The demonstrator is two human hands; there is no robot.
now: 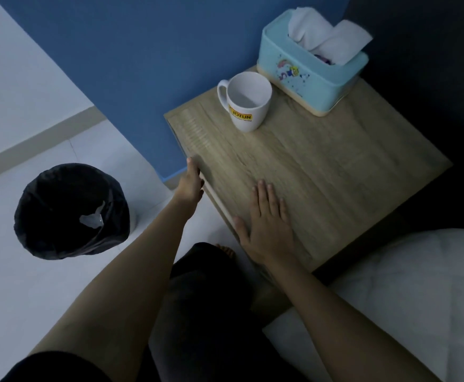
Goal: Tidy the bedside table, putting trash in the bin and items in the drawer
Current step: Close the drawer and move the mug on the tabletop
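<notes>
Fingers (269, 197) of the right hand (266, 227) are spread flat, palm down, on the top of the bedside table (335, 161), close to its front edge; nothing is held in that hand. The left hand (191, 180) is placed against the table's front, at the upper edge of what appears to be the drawer front (214, 199), with the thumb over the top edge. Its fingers are hidden below the edge, so whether they are curled around anything cannot be told. The drawer front is seen only as a thin pale strip running along the table's front edge, and how far it is open cannot be judged.

Farther back on the tabletop, a white mug (248, 102) with a yellow printed label is stood upright, its handle turned toward the blue wall (129, 64). Just behind and to the right of the mug, a light blue tissue box (310, 75) is set at the table's far corner, with white tissue pulled up through its top.

On the pale floor to the left, well apart from the table, a bin (71, 213) lined with a black bag is seen, with a small pale scrap (93, 219) lying inside. White bedding (407, 285) is seen to the right of the table, and a dark-clothed knee (206, 271) is seen between the two forearms.
</notes>
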